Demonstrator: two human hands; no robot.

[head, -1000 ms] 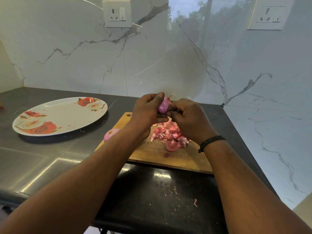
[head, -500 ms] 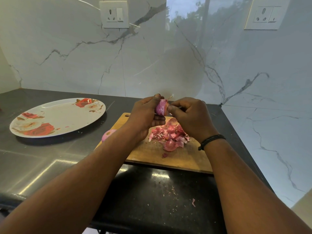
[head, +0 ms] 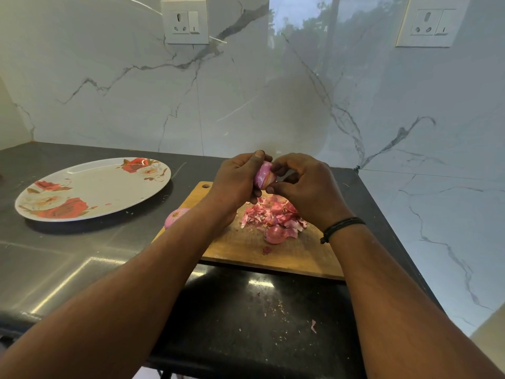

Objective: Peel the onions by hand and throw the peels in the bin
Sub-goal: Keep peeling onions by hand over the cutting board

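Note:
A small pink onion (head: 263, 175) is held up above the wooden cutting board (head: 246, 247). My left hand (head: 235, 181) grips it from the left, thumb over its top. My right hand (head: 303, 187) curls round its right side, fingertips pinching at the skin. A heap of pink peels (head: 273, 214) lies on the board below, with one rounded onion piece (head: 274, 234) at its front. Another onion (head: 175, 216) sits at the board's left edge, partly hidden by my left forearm. No bin is in view.
A white oval plate with red flowers (head: 93, 187) lies on the dark counter to the left. Marble walls close the back and right, with two sockets (head: 184, 21). Peel scraps (head: 313, 325) dot the counter near the front edge.
Both hands have stayed together on the onion above the board. My right fingers have shifted from its upper side to curl round its right and lower side.

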